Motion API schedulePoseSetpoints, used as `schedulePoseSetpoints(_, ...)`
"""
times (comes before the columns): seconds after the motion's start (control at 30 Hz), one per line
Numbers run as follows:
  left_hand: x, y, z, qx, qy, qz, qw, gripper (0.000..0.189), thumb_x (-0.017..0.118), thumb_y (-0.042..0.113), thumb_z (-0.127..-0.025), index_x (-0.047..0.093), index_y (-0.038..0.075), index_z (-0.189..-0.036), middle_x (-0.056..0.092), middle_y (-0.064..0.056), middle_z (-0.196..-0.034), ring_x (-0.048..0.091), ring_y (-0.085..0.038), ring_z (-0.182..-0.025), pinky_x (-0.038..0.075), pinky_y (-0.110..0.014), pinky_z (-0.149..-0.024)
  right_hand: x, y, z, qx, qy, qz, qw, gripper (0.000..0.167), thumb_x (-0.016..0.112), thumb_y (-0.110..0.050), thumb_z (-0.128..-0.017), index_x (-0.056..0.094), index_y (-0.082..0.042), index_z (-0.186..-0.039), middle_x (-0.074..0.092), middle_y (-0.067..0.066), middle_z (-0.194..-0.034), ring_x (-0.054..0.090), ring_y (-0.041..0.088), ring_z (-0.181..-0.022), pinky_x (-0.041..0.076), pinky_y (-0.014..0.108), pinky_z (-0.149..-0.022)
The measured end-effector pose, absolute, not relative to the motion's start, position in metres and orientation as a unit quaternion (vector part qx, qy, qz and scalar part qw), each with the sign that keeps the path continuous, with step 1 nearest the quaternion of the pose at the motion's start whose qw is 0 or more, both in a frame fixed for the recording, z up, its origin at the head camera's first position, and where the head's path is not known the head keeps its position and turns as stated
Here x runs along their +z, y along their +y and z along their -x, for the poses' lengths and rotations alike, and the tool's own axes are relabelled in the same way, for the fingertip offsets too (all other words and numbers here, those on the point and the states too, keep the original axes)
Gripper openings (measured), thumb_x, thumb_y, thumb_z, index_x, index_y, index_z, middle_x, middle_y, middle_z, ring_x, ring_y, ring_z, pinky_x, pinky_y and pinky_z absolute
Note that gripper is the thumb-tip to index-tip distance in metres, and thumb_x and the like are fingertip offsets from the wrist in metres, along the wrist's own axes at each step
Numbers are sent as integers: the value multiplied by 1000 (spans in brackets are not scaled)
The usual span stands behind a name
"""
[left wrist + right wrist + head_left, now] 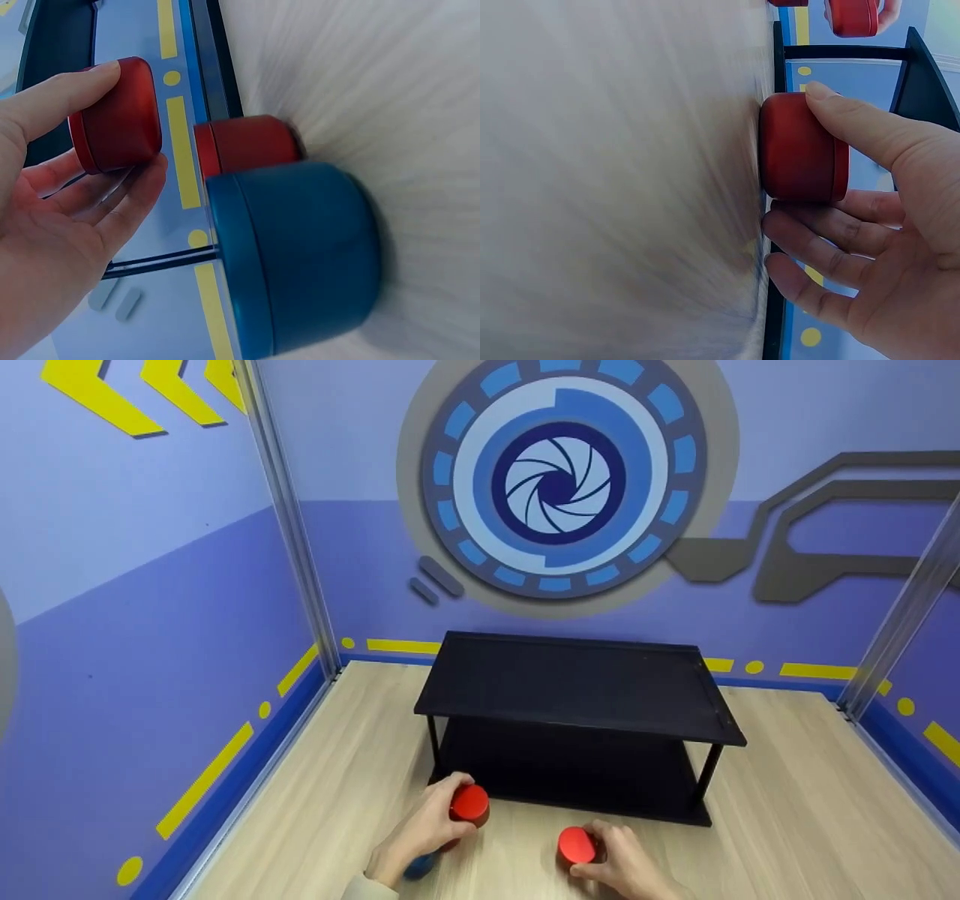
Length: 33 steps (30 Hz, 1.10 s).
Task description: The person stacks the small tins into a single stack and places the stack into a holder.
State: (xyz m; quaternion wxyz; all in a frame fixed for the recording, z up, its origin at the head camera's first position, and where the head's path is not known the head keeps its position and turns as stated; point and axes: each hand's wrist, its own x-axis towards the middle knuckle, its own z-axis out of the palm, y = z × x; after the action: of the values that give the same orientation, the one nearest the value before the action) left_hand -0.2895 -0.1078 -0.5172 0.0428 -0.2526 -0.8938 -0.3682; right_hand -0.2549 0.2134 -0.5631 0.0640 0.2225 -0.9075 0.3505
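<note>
My left hand point(420, 832) pinches a small red lidded tin point(124, 116) between thumb and fingers. In the left wrist view that tin is raised off the tabletop. Below it, a second red tin point(251, 146) and a blue tin point(300, 259) stand on the table side by side; the head view shows only parts of them under the hand. To the right, my right hand point(628, 861) grips another red tin point(799, 146) by its sides, thumb on one side and fingers on the other. Its base is at the tabletop.
A black two-level shelf point(570, 682) stands just beyond both hands, its lower board point(570, 765) close to the left hand. Light wood tabletop point(787, 780) lies around it. Blue-purple panels point(360, 577) enclose the back and sides.
</note>
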Motion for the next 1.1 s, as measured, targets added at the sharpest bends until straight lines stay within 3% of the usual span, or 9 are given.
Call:
schedulePoseSetpoints(0.73, -514, -69, 294, -385, -878, 283, 34, 56, 81, 8, -71, 55, 11, -121, 64, -5, -117, 61, -13, -101, 50, -24, -84, -563, 212, 254, 354, -908, -213, 62, 43, 85, -29, -68, 66, -6, -98, 69, 1, -91, 55, -1, -75, 47, 20, -64)
schedulePoseSetpoints(1.1, -513, -52, 292, -384, -878, 284, -1, 55, 80, 11, -75, 53, 14, -124, 62, -3, -120, 60, -11, -104, 51, -23, -86, -564, 213, 254, 351, -908, -219, 68, 44, 86, -30, -68, 66, -6, -99, 69, 1, -92, 58, 2, -78, 48, 21, -66)
